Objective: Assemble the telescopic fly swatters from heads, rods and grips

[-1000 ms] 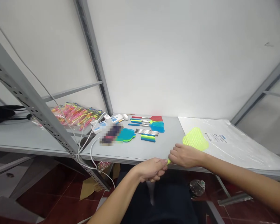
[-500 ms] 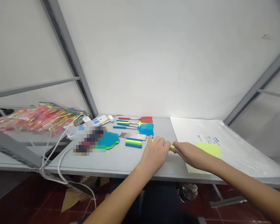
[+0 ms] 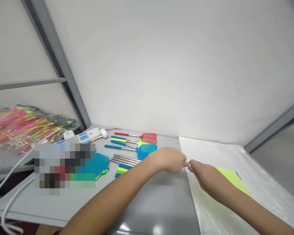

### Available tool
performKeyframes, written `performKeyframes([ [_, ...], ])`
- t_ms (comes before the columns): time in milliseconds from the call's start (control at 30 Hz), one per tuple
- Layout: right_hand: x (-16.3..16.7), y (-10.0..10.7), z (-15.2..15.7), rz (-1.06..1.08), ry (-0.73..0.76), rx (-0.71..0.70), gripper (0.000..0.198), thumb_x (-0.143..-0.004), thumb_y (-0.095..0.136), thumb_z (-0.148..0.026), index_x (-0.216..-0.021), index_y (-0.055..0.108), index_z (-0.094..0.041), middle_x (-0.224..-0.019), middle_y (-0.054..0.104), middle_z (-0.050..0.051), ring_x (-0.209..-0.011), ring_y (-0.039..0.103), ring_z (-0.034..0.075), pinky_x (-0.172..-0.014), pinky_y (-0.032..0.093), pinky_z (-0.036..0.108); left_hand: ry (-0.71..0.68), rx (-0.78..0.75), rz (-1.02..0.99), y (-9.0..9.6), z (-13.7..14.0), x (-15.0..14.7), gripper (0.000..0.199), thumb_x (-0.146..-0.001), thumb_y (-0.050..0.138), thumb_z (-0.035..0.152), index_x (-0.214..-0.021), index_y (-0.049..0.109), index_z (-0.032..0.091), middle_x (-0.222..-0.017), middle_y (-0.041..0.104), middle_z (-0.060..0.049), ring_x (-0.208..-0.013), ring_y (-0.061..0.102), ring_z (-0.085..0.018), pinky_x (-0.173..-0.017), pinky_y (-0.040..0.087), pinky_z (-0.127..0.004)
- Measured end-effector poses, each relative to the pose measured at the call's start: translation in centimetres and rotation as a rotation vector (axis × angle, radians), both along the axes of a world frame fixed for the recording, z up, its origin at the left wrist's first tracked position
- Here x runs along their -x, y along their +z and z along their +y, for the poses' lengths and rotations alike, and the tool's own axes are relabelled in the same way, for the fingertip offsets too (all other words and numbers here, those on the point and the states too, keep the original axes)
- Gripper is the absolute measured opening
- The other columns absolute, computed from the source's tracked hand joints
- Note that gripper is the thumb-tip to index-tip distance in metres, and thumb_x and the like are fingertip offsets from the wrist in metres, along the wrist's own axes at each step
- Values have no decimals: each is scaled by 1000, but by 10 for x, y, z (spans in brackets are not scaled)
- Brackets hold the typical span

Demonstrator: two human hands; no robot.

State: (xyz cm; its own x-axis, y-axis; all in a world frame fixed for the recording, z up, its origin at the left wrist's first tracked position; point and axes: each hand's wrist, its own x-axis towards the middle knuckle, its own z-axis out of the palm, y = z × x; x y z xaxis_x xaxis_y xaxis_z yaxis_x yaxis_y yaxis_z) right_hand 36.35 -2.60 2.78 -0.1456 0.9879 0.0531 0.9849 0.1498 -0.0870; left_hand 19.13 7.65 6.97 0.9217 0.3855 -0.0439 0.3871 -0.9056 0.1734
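Observation:
A yellow-green fly swatter is between my hands, its flat head showing beyond my right hand over the white plastic-wrapped sheet. My right hand is closed around the swatter's neck, covering most of it. Close beside it, my left hand is closed at the swatter's narrow end; the part inside these fingers is hidden. Left of my hands lie several metal rods and blue and yellow-green grips, partly behind my left forearm. Behind them rest a blue fly swatter and a red fly swatter.
Blue and green swatter heads are stacked at the left beside a blurred-out patch. A power strip with white cables stands behind. Colourful bagged goods fill the far left. The white plastic-wrapped sheet covers the right side.
My view has moved closer to the table and turned slightly. My left hand has shifted towards the neck of the swatter, with its wrist turned over. My right hand keeps its hold.

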Motion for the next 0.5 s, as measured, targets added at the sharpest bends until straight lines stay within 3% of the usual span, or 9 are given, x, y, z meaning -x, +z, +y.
performKeyframes([
  [167, 27, -12, 5, -65, 96, -63, 27, -100, 34, -26, -73, 31, -25, -60, 51, -5, -47, 45, 15, -46, 21, 27, -12, -63, 18, -20, -5, 39, 26, -95, 40, 33, -101, 61, 18, -72, 68, -10, -66, 66, -29, -52, 40, -32],
  [333, 72, -38, -8, -143, 251, -211, 24, -99, 42, -27, -75, 39, -25, -58, 52, -5, -43, 50, 16, -46, 19, 30, -24, -94, 20, -47, -27, 103, 22, -94, 42, 31, -102, 58, 18, -74, 68, -9, -62, 66, -27, -50, 39, -30],
  [500, 117, -41, -21, -224, 429, -289, 17, -93, 44, -15, -80, 41, -26, -64, 54, -4, -46, 51, 18, -47, 22, 32, 24, -24, -41, -46, -52, 159, 27, -97, 36, 34, -95, 59, 20, -70, 65, -8, -55, 62, -24, -43, 29, -28],
])
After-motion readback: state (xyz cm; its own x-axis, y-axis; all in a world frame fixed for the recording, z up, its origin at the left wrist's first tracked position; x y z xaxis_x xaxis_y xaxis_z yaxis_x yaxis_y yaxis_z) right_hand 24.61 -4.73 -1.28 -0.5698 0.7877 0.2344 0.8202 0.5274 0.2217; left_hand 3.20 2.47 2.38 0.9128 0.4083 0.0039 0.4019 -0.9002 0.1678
